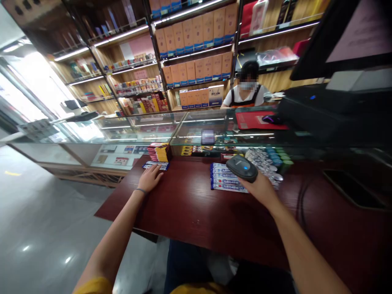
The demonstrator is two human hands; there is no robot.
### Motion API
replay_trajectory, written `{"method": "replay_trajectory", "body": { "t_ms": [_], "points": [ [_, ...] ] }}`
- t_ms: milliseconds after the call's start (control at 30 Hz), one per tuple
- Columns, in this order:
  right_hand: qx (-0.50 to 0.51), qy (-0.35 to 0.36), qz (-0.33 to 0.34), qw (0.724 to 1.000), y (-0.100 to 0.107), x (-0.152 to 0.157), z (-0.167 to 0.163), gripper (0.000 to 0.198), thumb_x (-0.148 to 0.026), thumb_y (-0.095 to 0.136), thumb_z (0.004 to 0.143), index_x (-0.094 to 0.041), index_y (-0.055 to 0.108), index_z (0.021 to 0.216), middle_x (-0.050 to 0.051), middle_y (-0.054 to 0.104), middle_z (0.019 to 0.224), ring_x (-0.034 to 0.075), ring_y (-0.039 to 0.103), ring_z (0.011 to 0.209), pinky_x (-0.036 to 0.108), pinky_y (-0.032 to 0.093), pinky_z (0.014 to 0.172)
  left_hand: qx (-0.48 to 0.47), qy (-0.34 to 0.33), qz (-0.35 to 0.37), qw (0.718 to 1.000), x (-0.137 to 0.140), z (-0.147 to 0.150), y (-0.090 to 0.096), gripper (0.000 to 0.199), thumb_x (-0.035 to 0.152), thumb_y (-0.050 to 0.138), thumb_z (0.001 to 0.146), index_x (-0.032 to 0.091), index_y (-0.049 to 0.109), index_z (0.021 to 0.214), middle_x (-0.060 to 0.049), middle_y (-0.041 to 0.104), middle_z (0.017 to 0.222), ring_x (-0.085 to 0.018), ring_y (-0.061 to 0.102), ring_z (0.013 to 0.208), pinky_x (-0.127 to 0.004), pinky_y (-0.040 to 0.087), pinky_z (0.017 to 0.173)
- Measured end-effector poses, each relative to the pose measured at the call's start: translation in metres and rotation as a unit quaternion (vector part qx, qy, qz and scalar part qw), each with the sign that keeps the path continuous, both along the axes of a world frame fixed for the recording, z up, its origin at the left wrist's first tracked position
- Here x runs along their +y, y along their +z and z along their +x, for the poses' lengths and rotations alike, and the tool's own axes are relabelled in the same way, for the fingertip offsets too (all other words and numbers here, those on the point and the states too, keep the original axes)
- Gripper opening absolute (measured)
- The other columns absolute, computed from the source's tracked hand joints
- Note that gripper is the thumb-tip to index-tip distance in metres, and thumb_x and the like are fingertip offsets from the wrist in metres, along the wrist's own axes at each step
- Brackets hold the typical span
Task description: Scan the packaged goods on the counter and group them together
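Note:
My right hand (261, 188) is closed around a dark barcode scanner (240, 166) with a small blue light on top. Under and beside the scanner, several blue-and-white wrapped snack packets (225, 179) lie in a row on the table. My left hand (150, 178) rests palm down with its fingers stretched out, at the near edge of a few flat blue-and-white packets (163, 165). Just beyond these stands a stack of red-and-yellow boxes (159, 152). The fingertips overlap the packets; I cannot tell how firmly they touch.
The dark red table (183, 208) meets a glass display counter (143, 124). Clear-wrapped items (265, 161) and green-topped rolls (284, 159) sit to the right, near a phone (352, 188) and a monitor (324, 41). A masked person (245, 96) is behind the counter, before stocked shelves.

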State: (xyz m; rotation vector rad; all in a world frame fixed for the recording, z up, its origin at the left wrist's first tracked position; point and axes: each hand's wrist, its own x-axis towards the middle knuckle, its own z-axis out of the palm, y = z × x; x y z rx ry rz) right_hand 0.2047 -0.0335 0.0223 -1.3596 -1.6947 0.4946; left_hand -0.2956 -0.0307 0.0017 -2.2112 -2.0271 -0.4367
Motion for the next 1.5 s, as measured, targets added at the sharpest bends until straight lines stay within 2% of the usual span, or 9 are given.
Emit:
{"method": "replay_trajectory", "body": {
  "t_ms": [100, 267, 433, 600, 733, 933, 1233, 1400, 1500],
  "points": [
    [0.002, -0.026, -0.025, 0.999, 0.006, -0.002, 0.002, 0.050, -0.046, 0.070, 0.079, -0.021, 0.068, 0.122, 0.012, 0.079, 0.106, 0.036, 0.074, 0.099, 0.046, 0.058, 0.082, -0.056, -0.058, 0.061, 0.995, 0.003, 0.040, 0.006, 0.044, 0.040, 0.046, 0.102, 0.022, 0.061, 0.139, -0.011, 0.066, 0.138, -0.028, 0.061, 0.128, -0.043, 0.046, 0.112],
    [0.031, -0.032, 0.000, 0.999, 0.015, -0.003, 0.007, 0.058, -0.042, 0.069, 0.080, -0.021, 0.064, 0.134, 0.011, 0.078, 0.115, 0.035, 0.072, 0.110, 0.046, 0.057, 0.087, -0.115, -0.149, 0.101, 0.977, 0.011, 0.135, 0.011, 0.030, 0.033, 0.050, 0.102, 0.020, 0.066, 0.123, -0.010, 0.071, 0.118, -0.027, 0.064, 0.115, -0.042, 0.050, 0.105],
    [0.037, -0.046, 0.002, 0.998, 0.022, -0.004, 0.011, 0.047, -0.043, 0.068, 0.079, -0.021, 0.069, 0.121, 0.012, 0.078, 0.107, 0.036, 0.072, 0.106, 0.045, 0.059, 0.081, -0.137, -0.238, 0.083, 0.958, 0.017, 0.226, 0.004, 0.025, 0.027, 0.057, 0.099, 0.022, 0.068, 0.121, -0.009, 0.069, 0.118, -0.026, 0.062, 0.114, -0.041, 0.051, 0.103],
    [0.048, -0.055, 0.003, 0.997, 0.023, -0.003, 0.013, 0.040, -0.045, 0.068, 0.080, -0.022, 0.070, 0.112, 0.010, 0.078, 0.091, 0.035, 0.074, 0.099, 0.043, 0.059, 0.075, -0.113, -0.291, 0.057, 0.948, 0.020, 0.281, -0.006, 0.027, 0.027, 0.062, 0.098, 0.021, 0.069, 0.123, -0.010, 0.068, 0.119, -0.026, 0.063, 0.111, -0.041, 0.052, 0.100],
    [0.045, -0.073, -0.001, 0.996, 0.021, -0.003, 0.012, 0.038, -0.046, 0.068, 0.078, -0.022, 0.070, 0.107, 0.009, 0.077, 0.083, 0.035, 0.075, 0.092, 0.041, 0.058, 0.071, -0.076, -0.316, 0.042, 0.945, 0.019, 0.298, -0.010, 0.029, 0.031, 0.066, 0.096, 0.021, 0.070, 0.123, -0.011, 0.068, 0.116, -0.027, 0.062, 0.107, -0.042, 0.053, 0.096],
    [0.036, -0.077, -0.004, 0.996, 0.020, -0.003, 0.011, 0.039, -0.045, 0.068, 0.078, -0.022, 0.070, 0.109, 0.007, 0.076, 0.081, 0.034, 0.074, 0.091, 0.040, 0.057, 0.072, -0.053, -0.301, 0.038, 0.952, 0.016, 0.303, -0.013, 0.022, 0.031, 0.060, 0.100, 0.020, 0.071, 0.116, -0.010, 0.069, 0.108, -0.026, 0.062, 0.102, -0.041, 0.051, 0.093],
    [0.037, -0.058, 0.006, 0.998, 0.022, -0.004, 0.010, 0.045, -0.045, 0.069, 0.079, -0.023, 0.068, 0.118, 0.009, 0.079, 0.096, 0.035, 0.074, 0.101, 0.043, 0.059, 0.076, -0.071, -0.310, 0.034, 0.948, 0.009, 0.304, -0.013, 0.017, 0.025, 0.053, 0.102, 0.021, 0.067, 0.110, -0.008, 0.069, 0.103, -0.025, 0.062, 0.099, -0.039, 0.051, 0.091],
    [0.040, -0.060, 0.014, 0.997, 0.027, -0.007, 0.010, 0.047, -0.046, 0.069, 0.080, -0.021, 0.068, 0.120, 0.012, 0.079, 0.101, 0.036, 0.072, 0.108, 0.044, 0.060, 0.082, -0.217, -0.294, 0.041, 0.930, 0.008, 0.293, -0.007, 0.023, 0.025, 0.051, 0.103, 0.023, 0.067, 0.120, -0.010, 0.070, 0.110, -0.024, 0.064, 0.107, -0.038, 0.050, 0.096],
    [0.048, -0.070, 0.020, 0.996, 0.027, -0.008, 0.009, 0.047, -0.047, 0.069, 0.080, -0.019, 0.069, 0.118, 0.013, 0.079, 0.100, 0.037, 0.072, 0.107, 0.044, 0.060, 0.080, -0.406, -0.225, 0.081, 0.882, 0.010, 0.282, 0.000, 0.028, 0.028, 0.054, 0.101, 0.025, 0.064, 0.128, -0.009, 0.068, 0.122, -0.023, 0.062, 0.115, -0.037, 0.048, 0.102]
  ]
}}
